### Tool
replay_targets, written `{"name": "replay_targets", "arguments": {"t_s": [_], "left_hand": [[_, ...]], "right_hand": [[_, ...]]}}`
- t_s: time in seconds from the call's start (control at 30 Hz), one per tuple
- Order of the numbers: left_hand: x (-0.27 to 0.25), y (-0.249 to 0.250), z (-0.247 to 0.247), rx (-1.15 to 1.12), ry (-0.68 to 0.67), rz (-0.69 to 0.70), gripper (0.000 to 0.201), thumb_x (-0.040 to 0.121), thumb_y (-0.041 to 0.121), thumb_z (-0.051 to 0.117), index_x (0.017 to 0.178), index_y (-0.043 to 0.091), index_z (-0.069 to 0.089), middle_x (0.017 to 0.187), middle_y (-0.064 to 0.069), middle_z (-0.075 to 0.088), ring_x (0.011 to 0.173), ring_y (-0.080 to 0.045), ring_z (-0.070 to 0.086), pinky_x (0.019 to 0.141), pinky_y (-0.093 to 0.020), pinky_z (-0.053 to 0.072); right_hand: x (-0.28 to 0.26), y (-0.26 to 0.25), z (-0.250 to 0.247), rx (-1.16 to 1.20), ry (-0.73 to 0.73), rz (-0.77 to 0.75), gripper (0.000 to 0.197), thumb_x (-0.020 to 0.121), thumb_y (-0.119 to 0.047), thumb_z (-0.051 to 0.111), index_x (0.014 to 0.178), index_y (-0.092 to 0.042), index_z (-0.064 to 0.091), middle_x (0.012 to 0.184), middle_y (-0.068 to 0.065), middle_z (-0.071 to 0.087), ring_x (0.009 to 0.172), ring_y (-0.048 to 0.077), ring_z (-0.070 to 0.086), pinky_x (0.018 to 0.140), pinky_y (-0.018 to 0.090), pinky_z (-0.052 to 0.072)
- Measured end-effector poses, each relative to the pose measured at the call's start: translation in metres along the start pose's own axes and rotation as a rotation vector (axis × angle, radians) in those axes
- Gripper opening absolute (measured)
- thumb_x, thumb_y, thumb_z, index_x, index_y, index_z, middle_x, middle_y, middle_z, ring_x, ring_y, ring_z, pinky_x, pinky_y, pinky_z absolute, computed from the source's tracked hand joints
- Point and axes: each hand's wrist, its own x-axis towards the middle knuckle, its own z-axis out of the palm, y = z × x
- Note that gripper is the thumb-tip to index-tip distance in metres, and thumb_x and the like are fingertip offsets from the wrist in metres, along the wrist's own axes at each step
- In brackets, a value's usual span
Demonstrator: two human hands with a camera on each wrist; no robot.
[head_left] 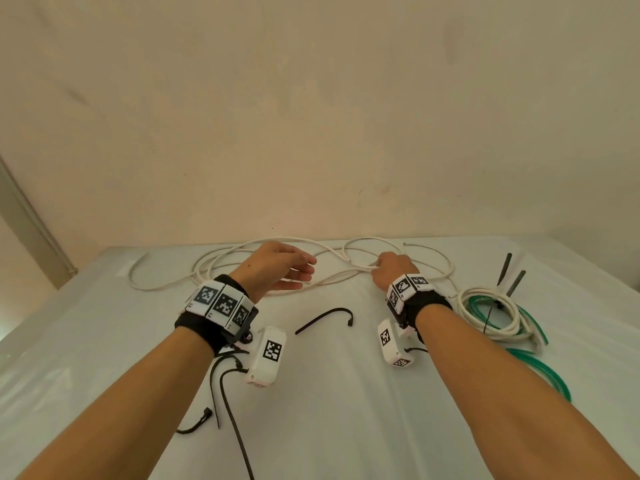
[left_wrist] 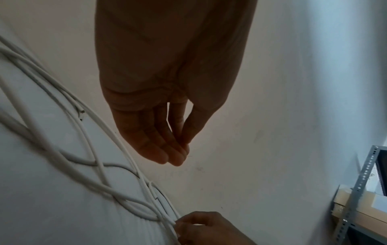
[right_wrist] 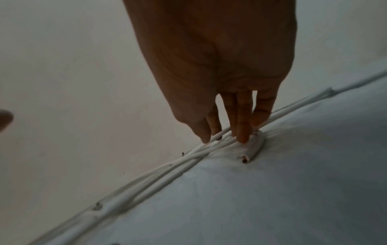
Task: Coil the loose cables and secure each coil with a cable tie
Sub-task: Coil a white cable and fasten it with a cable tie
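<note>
Right hand (head_left: pixel 393 271) pinches white cable (head_left: pixel 332 277) strands on bench (head_left: pixel 329 393); left hand (head_left: pixel 277 268) hovers above, fingers relaxed, holding nothing.

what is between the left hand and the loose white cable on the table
Nothing visible. The left hand hovers open just above the loose white cable strands, with only air between. The right hand already pinches the same strands further right.

Left grip (head_left: pixel 277 268) relaxed, fingers loose; right grip (head_left: pixel 393 268) curled, pinching.
</note>
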Motion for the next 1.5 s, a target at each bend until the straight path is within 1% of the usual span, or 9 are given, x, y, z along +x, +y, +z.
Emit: {"name": "replay_targets", "arguments": {"t_s": [0.2,0.3,0.43,0.7,0.83,1.0,1.23,1.3,1.5], "left_hand": [[0.002,0.007,-0.012,-0.004,0.017,0.003,0.021,0.104,0.014,0.059,0.107,0.002,0.076,0.095,-0.009,0.075,0.081,-0.014,0.073,0.079,-0.029,0.061],[-0.002,0.018,-0.014,-0.019,0.016,0.033,0.022,0.105,0.012,0.056,0.11,0.001,0.074,0.095,-0.01,0.075,0.082,-0.015,0.073,0.074,-0.026,0.062],[-0.013,0.039,-0.02,-0.057,0.028,0.117,0.022,0.105,0.013,0.055,0.11,0.002,0.073,0.097,-0.012,0.073,0.084,-0.017,0.072,0.072,-0.027,0.06],[-0.045,0.098,-0.021,-0.058,0.013,0.286,0.048,0.096,0.048,0.068,0.123,0.008,0.07,0.117,-0.013,0.075,0.106,-0.023,0.073,0.091,-0.036,0.061],[-0.058,0.115,-0.023,0.014,-0.023,0.31,0.042,0.1,0.037,0.065,0.118,-0.001,0.072,0.106,-0.01,0.076,0.096,-0.019,0.074,0.091,-0.033,0.058],[-0.067,0.121,-0.03,-0.28,0.046,0.282,0.019,0.102,0.013,0.062,0.113,-0.001,0.067,0.086,-0.006,0.069,0.077,-0.017,0.068,0.084,-0.034,0.059],[-0.077,0.119,-0.045,-0.589,0.137,0.234,0.021,0.104,0.008,0.046,0.116,0.002,0.062,0.064,0.003,0.038,0.052,-0.009,0.033,0.051,-0.022,0.039],[-0.081,0.112,-0.044,-0.637,0.131,0.23,0.019,0.104,0.012,0.047,0.114,0.004,0.061,0.062,0.004,0.034,0.052,-0.01,0.028,0.049,-0.022,0.036],[-0.087,0.085,-0.038,-0.612,0.065,0.199,0.022,0.107,0.025,0.047,0.104,0.008,0.06,0.059,0.006,0.026,0.047,-0.01,0.023,0.046,-0.022,0.037]], "right_hand": [[-0.008,-0.016,-0.032,0.612,0.346,-0.008,0.009,0.091,-0.012,0.072,0.092,-0.012,0.081,0.092,0.006,0.079,0.092,0.025,0.072,0.089,0.025,0.053],[-0.025,-0.034,-0.052,0.846,0.368,-0.136,0.013,0.085,-0.005,0.078,0.087,-0.018,0.08,0.085,-0.004,0.076,0.079,0.013,0.074,0.084,0.037,0.064],[-0.053,-0.059,-0.08,0.952,0.316,-0.367,0.03,0.082,0.002,0.076,0.097,-0.022,0.063,0.095,0.006,0.071,0.083,0.026,0.074,0.072,0.039,0.065],[-0.104,-0.098,-0.097,0.531,0.256,-0.835,0.05,0.085,-0.001,0.074,0.123,-0.02,0.048,0.091,-0.002,0.066,0.081,0.005,0.069,0.072,0.009,0.049],[-0.123,-0.11,-0.092,0.391,0.194,-0.908,0.049,0.09,-0.002,0.065,0.126,-0.017,0.034,0.093,-0.006,0.066,0.081,0.015,0.067,0.069,0.028,0.056],[-0.14,-0.109,-0.085,0.268,0.096,-0.964,0.036,0.091,-0.001,0.06,0.122,-0.019,0.05,0.085,-0.014,0.064,0.076,0.012,0.062,0.074,0.035,0.057],[-0.135,-0.095,-0.088,0.378,0.113,-0.646,0.011,0.095,-0.036,0.07,0.101,-0.027,0.074,0.088,0.004,0.06,0.076,0.007,0.055,0.069,0.016,0.04],[-0.139,-0.099,-0.093,0.561,0.016,-0.523,0.007,0.096,-0.024,0.068,0.099,-0.02,0.074,0.079,0.008,0.071,0.065,0.011,0.065,0.065,0.022,0.051],[-0.148,-0.111,-0.11,1.286,-0.203,-0.294,0.01,0.099,-0.005,0.064,0.105,0.003,0.066,0.102,0.02,0.07,0.095,0.03,0.073,0.09,0.039,0.062]]}}
